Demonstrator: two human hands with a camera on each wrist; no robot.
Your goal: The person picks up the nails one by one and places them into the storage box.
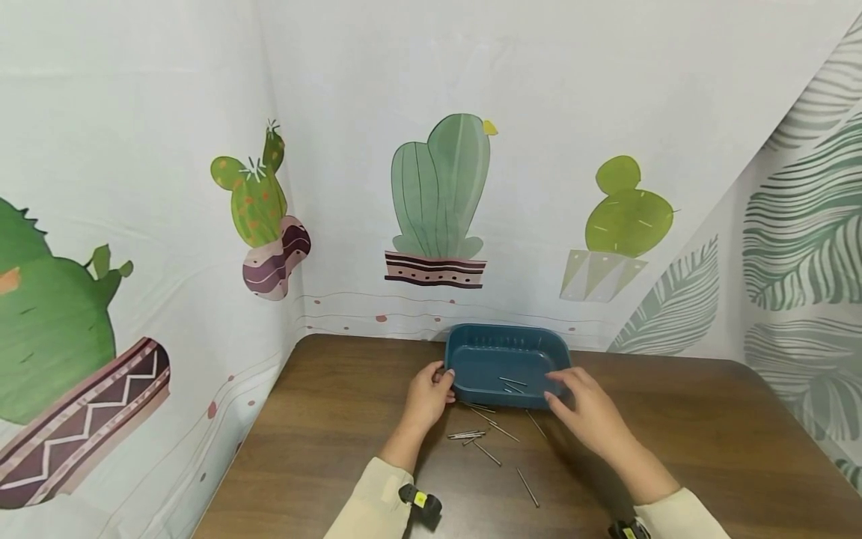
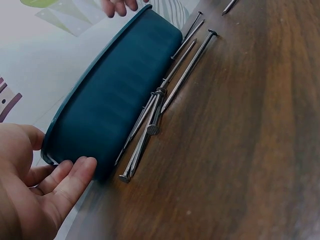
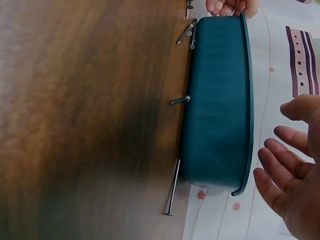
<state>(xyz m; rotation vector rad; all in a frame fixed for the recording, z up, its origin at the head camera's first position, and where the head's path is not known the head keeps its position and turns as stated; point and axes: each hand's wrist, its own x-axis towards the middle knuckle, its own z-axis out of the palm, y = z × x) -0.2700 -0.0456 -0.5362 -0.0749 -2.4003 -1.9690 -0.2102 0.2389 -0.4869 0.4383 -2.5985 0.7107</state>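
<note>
A blue plastic tray [image 1: 505,398] stands at the back of the table, with a few nails [image 1: 513,385] lying inside it. My left hand [image 1: 429,397] holds its left end, thumb at the rim and fingers against the outer wall, as the left wrist view of the tray [image 2: 112,82] shows. At the tray's right end, my right hand [image 1: 584,408] hovers with fingers spread and loosely bent; the right wrist view shows this hand [image 3: 295,165] apart from the rim. Several loose nails [image 1: 488,453] lie on the wood in front of the tray.
The brown wooden table [image 1: 337,449] meets a cloth backdrop [image 1: 350,150] printed with cacti right behind the tray. One nail [image 1: 527,487] lies nearer the front, and another nail [image 3: 172,187] lies by the tray's right corner. Dark straps circle both wrists.
</note>
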